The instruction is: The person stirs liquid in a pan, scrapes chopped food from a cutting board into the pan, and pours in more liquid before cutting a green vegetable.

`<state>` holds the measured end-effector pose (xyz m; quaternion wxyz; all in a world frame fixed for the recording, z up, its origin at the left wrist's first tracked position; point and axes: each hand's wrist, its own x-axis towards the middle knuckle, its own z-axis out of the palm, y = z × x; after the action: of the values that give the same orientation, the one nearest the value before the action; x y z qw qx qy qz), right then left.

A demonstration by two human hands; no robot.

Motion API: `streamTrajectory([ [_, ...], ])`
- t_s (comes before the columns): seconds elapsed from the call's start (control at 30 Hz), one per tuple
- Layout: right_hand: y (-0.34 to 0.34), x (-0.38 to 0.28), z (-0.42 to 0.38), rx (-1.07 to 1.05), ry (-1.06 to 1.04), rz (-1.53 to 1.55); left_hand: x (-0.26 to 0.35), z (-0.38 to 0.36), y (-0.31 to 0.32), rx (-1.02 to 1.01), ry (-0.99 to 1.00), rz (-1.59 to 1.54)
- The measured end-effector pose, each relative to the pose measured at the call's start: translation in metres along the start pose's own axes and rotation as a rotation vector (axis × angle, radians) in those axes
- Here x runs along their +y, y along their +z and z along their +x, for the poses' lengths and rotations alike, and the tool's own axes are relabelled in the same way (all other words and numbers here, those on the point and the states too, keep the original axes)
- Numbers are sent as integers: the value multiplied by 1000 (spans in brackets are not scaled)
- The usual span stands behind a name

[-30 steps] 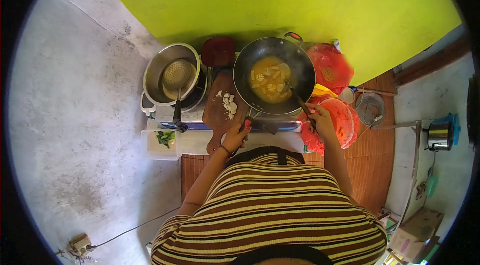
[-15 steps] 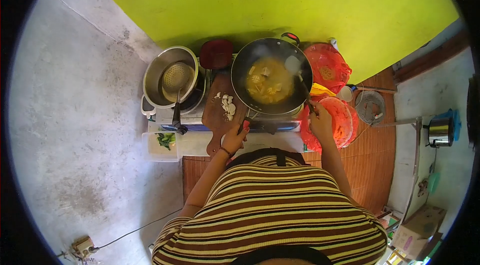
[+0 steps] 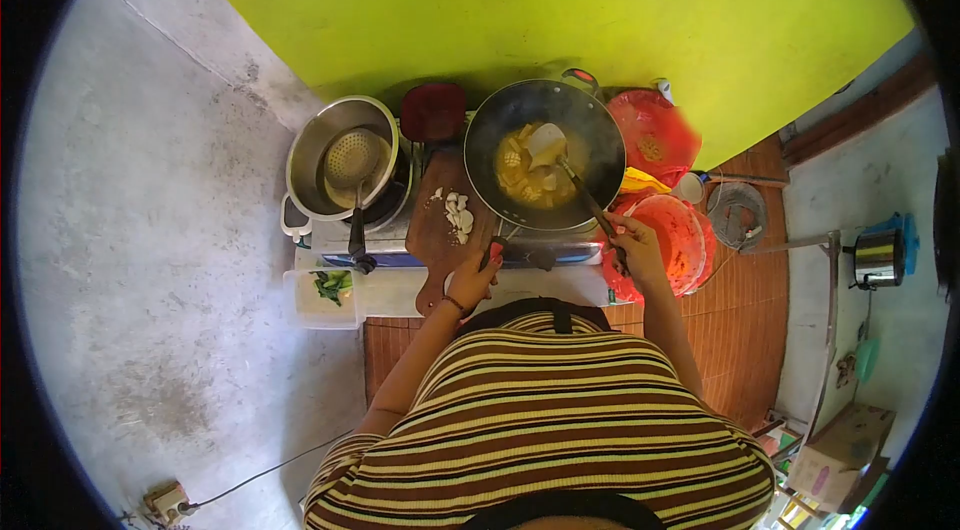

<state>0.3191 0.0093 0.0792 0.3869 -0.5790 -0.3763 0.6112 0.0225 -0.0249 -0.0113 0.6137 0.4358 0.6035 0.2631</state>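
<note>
My left hand (image 3: 470, 282) is closed around the black and red handle (image 3: 493, 251) of a dark wok (image 3: 590, 110). Pieces of food in yellowish broth (image 3: 515, 180) lie in the wok. In my right hand (image 3: 638, 252) is the dark handle of a spatula (image 3: 583, 190), its pale blade among the food near the wok's middle. Left of the wok, a wooden cutting board (image 3: 430, 230) carries chopped white pieces (image 3: 458, 215), close to my left hand.
A steel pot (image 3: 300, 155) with a skimmer (image 3: 352, 160) stands on the stove's left side. Leafy greens (image 3: 332, 285) sit in a clear container (image 3: 300, 302). A dark red container (image 3: 432, 112) stands behind. Red plastic-covered vessels (image 3: 668, 230) crowd the right.
My right hand has swung the spatula blade from the wok's right side leftward into the food. My left hand keeps its grip on the wok handle.
</note>
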Motion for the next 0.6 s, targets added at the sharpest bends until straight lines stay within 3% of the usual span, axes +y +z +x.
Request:
streamTrajectory([
  [0.1, -1, -5, -5, 88, -91, -279, 2, 0, 0, -5, 4, 8],
  [0.2, -14, 0, -11, 100, -367, -538, -2, 1, -2, -7, 9, -3],
  [0.3, -11, -34, -46, 103, -314, -682, -2, 1, -1, -14, 28, -20],
  [0.4, -23, -48, -69, 112, -507, -1009, 11, -6, -2, -9, 21, -6],
  [0.5, -24, -57, -83, 128, -403, -1122, 12, -5, -2, -29, -14, -17],
  [0.6, -23, -37, -74, 157, -435, -1076, 11, -3, -3, -43, -24, -28],
])
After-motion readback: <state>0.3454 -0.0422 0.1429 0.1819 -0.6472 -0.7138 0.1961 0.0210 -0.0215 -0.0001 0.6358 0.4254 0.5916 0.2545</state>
